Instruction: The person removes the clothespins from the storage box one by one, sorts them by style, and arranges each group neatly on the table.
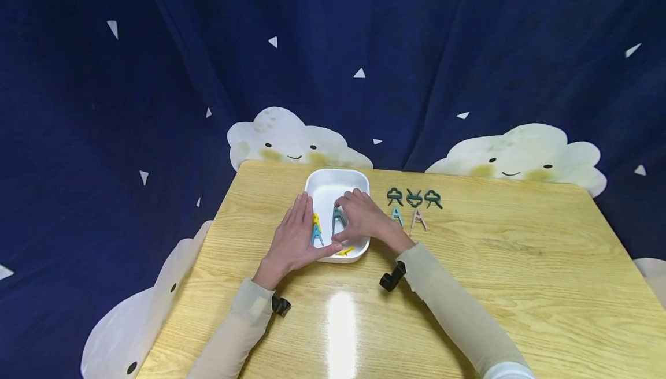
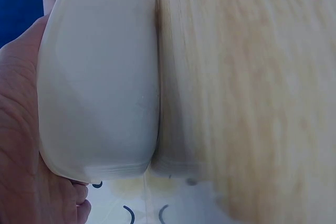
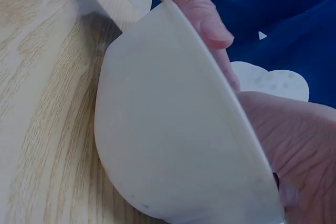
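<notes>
Clip (image 1: 338,214) and right hand (image 1: 361,215) met inside the white tray (image 1: 333,187), as we saw in the head view. The clip was dark green, and the right hand had it clamped between curled fingers and a thumb; whether it touched the tray's floor we could not tell. The left hand (image 1: 294,238) lay along the left rim, its long fingers straight and side by side, its thumb set apart from them and stretched across the near end. Just beside those fingers, inside the tray, we saw a yellow clip (image 1: 316,220) and a light blue clip (image 1: 317,233) close together, and by the near end lay another yellow clip (image 1: 345,251). To the right of the tray, on the wooden surface (image 1: 494,286), we counted three looped clips (image 1: 395,195) in a row, and nearer to us a blue clip (image 1: 397,216) beside a pink clip (image 1: 418,220).

In the left wrist view we looked at the tray's outer wall, standing on the surface, with the left palm against the rim; the clip was hidden.

In the right wrist view the outer wall filled the middle. We saw the right hand by the rim, and above it a fingertip whose hand we could not make out. The wall hid the clip from us.
</notes>
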The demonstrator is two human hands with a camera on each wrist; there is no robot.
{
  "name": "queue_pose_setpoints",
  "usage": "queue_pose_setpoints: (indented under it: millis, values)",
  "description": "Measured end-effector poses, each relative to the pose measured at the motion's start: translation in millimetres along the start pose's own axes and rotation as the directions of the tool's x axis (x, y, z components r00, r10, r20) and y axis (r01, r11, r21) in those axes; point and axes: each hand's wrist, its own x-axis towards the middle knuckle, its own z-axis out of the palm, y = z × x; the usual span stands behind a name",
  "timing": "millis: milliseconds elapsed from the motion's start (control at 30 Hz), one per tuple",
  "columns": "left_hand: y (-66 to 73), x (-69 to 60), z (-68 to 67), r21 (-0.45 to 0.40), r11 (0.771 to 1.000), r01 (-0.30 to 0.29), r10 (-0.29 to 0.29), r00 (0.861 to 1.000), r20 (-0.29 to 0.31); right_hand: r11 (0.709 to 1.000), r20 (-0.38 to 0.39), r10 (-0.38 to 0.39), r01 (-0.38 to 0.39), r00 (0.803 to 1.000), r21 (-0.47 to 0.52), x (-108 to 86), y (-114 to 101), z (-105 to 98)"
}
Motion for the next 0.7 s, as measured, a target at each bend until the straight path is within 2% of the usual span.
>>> queue_pose_setpoints:
  millis: [400, 700]
  values:
    - [0.9, -0.1, 0.7, 0.000, 1.000, 0.020, -0.020, 1.000, 0.018, 1.000, -0.073, -0.011, 0.013, 0.997, 0.024, -12.6, -1, -14]
    - [0.7, -0.6, 0.1, -0.006, 1.000, 0.021, -0.021, 1.000, 0.018, 0.997, -0.090, 0.033, -0.026, 0.995, 0.073, -25.1, 5, -36]
